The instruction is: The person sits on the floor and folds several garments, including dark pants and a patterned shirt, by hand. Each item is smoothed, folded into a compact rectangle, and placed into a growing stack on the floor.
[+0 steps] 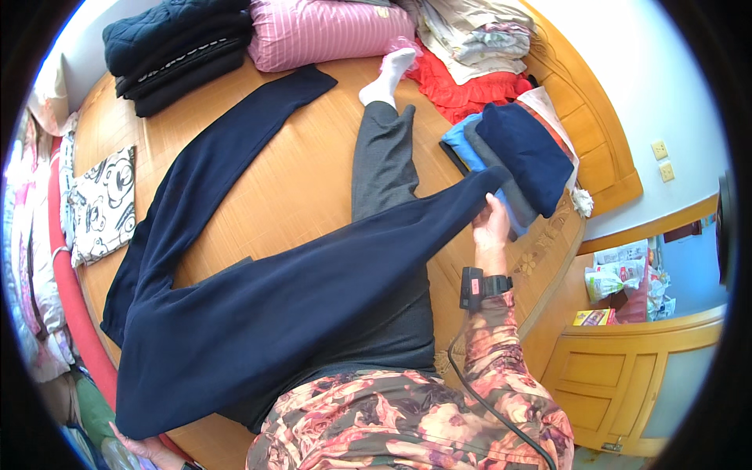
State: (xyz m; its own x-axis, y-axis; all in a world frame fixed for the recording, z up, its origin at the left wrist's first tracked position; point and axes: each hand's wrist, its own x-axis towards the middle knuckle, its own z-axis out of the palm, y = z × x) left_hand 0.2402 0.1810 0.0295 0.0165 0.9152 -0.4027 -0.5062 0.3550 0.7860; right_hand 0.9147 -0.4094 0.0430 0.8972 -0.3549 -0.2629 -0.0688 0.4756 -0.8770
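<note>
A pair of navy trousers (282, 294) lies spread across my lap, with one leg stretched to the right and the other curving up over the wooden surface at the left. My right hand (492, 220) grips the end of the near trouser leg, beside the folded clothes. At the lower left, my left hand (144, 447) is at the waist end of the trousers; its fingertips are partly hidden by the cloth. My leg in grey trousers (383, 161) with a white sock (389, 79) extends forward under the navy cloth.
Folded navy, grey and blue clothes (526, 155) lie at the right. Dark folded clothes (179, 59), a pink striped bundle (329, 32) and pale folded cloths (479, 41) on red fabric (458, 91) line the far side. A patterned folded cloth (106, 205) lies left. A cable (484, 402) runs along my right arm.
</note>
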